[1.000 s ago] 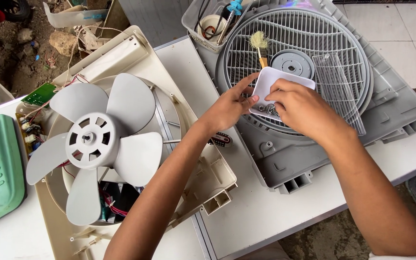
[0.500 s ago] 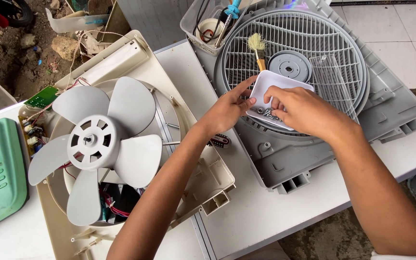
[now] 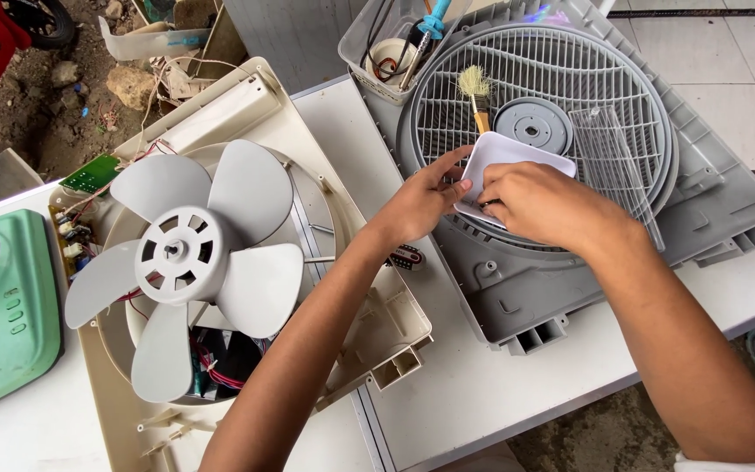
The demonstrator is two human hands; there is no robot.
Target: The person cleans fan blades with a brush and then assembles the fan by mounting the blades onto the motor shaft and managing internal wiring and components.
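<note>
We have both hands on a small white tray (image 3: 517, 157) that rests on the grey fan grille (image 3: 561, 79), right of centre on the white worktop (image 3: 482, 393). Our left hand (image 3: 421, 201) pinches the tray's near-left edge with thumb and fingers; our right hand (image 3: 539, 203) is curled over its near side, fingertips tucked in. The fan looks well dismantled: the grille is off and the cream housing with its blades (image 3: 190, 262) lies open at left, wiring exposed. A brush (image 3: 476, 92) lies beside the tray. We cannot see what, if anything, the tray contains, since the right hand covers it.
</note>
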